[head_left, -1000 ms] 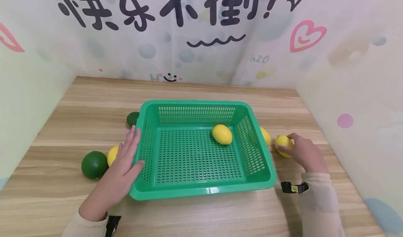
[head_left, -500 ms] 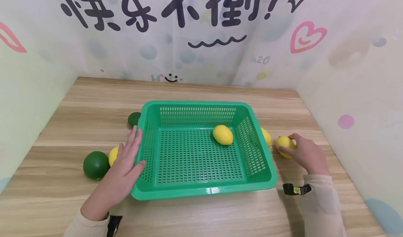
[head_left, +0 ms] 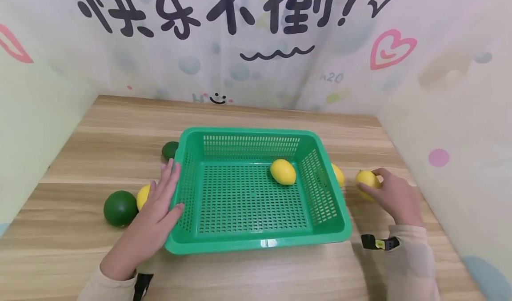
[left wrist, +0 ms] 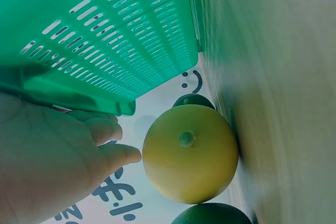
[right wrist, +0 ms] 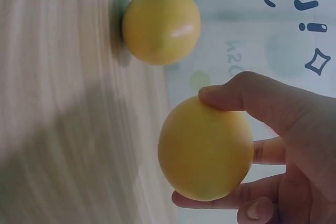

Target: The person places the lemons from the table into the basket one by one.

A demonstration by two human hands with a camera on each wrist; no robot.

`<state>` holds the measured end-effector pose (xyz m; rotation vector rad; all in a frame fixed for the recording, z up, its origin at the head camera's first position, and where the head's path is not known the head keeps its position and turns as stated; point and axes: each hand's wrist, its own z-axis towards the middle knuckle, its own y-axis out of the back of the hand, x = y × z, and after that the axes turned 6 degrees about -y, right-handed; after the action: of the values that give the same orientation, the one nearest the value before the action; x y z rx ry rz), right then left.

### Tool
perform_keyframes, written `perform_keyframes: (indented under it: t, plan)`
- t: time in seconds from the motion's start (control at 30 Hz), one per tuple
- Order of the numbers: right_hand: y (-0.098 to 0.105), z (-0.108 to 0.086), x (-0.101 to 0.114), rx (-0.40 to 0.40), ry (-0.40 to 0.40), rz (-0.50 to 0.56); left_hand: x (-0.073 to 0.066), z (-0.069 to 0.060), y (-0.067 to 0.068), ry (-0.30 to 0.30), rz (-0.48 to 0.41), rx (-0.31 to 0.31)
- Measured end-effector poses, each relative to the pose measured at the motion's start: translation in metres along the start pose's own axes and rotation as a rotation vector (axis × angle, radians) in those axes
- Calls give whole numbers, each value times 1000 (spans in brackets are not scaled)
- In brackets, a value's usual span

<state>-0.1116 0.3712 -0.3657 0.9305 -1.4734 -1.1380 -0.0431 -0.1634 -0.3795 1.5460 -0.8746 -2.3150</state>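
My right hand (head_left: 398, 198) grips a lemon (head_left: 367, 181) between thumb and fingers, right of the green plastic basket (head_left: 256, 243). In the right wrist view this lemon (right wrist: 205, 150) appears just off the table, fingertips curled round its far side. A second lemon (right wrist: 161, 25) lies on the table close to the basket's right wall, partly hidden by it in the head view. Inside the basket sits another lemon (head_left: 283, 172). My left hand (head_left: 154, 216) rests with straight fingers along the basket's left rim. Beside it, a yellow fruit (left wrist: 190, 153) stands near the fingers.
Left of the basket lie a large dark green round fruit (head_left: 120, 208) and a smaller dark green one (head_left: 170, 150), partly behind the rim. A printed cloth wall (head_left: 256, 78) closes off the back of the wooden table (head_left: 256, 274), and walls flank both sides.
The right hand and its gripped lemon have shifted slightly to the right, away from the basket, with the lemon seeming a little higher. The left hand and basket stay put.
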Motion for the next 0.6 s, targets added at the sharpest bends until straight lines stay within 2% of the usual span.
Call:
perform_keyframes:
  t: [0.17, 0.6]
  plan:
    - [3, 0, 2, -45, 4, -18, -1, 1, 0, 5, -8, 1]
    - [14, -5, 7, -47, 6, -16, 0, 0, -2, 15, -19, 5]
